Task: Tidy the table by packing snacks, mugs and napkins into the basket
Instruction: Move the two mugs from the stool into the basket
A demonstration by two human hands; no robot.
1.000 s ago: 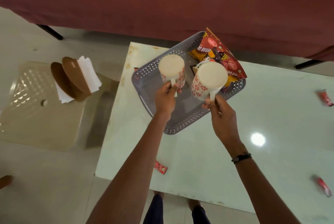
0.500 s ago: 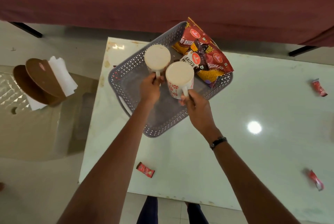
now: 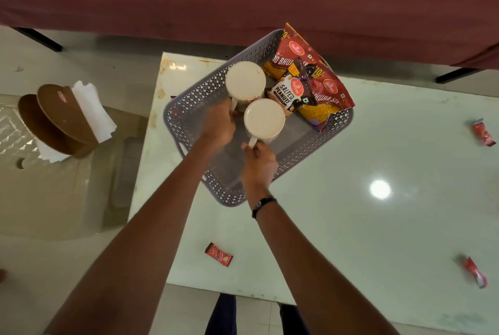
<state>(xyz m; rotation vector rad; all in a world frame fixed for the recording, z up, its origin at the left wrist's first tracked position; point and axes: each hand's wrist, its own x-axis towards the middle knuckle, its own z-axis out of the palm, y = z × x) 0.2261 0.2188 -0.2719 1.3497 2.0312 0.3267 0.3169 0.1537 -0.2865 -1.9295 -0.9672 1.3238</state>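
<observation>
A grey perforated basket (image 3: 189, 107) sits at the far left of the pale table. My left hand (image 3: 220, 124) grips the handle of a white mug with red flowers (image 3: 245, 81), inside the basket. My right hand (image 3: 259, 160) grips the handle of a second like mug (image 3: 264, 118), just in front of the first. Both mugs stand upright and close together. Snack packets fill the basket's far right end: a salted peanuts pack (image 3: 290, 94) and red bhujia packs (image 3: 328, 91).
Small red sachets lie on the table at the front (image 3: 218, 254), right (image 3: 483, 133) and front right (image 3: 475, 275). On a beige stool to the left stands a brown holder (image 3: 56, 118) with white napkins (image 3: 93, 110). A maroon cloth hangs behind.
Both hands have lowered the mugs deeper into the basket and brought them close together beside the snack packets. The view has shifted a little.
</observation>
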